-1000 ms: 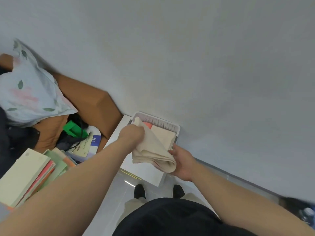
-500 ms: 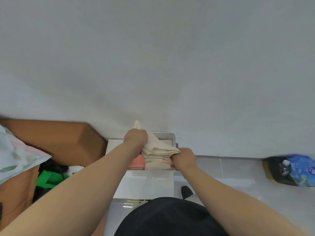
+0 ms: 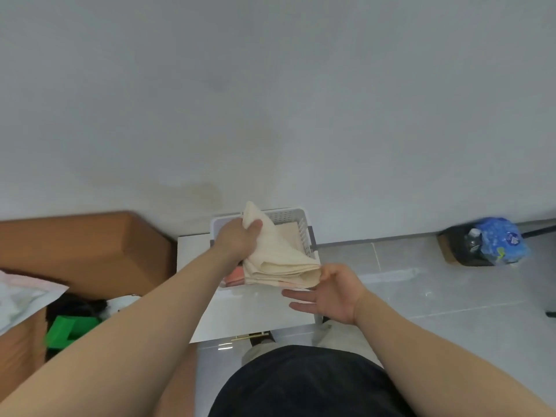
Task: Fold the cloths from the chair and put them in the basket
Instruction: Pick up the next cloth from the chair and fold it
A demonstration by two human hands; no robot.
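Fingers [image 3: 254,227] of my left hand [image 3: 236,240] grip the folded cream cloth [image 3: 282,261] just above the white perforated plastic basket [image 3: 304,212], my right hand [image 3: 334,291] open beside it; a folded pink cloth [image 3: 236,273] already lies inside, so this one, I judge, only needs lowering.

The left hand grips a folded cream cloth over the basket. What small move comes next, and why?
Probably lower the cream cloth into the basket and release the left hand: the cloth looks folded, hangs just above the basket, and the right hand is open beside it.
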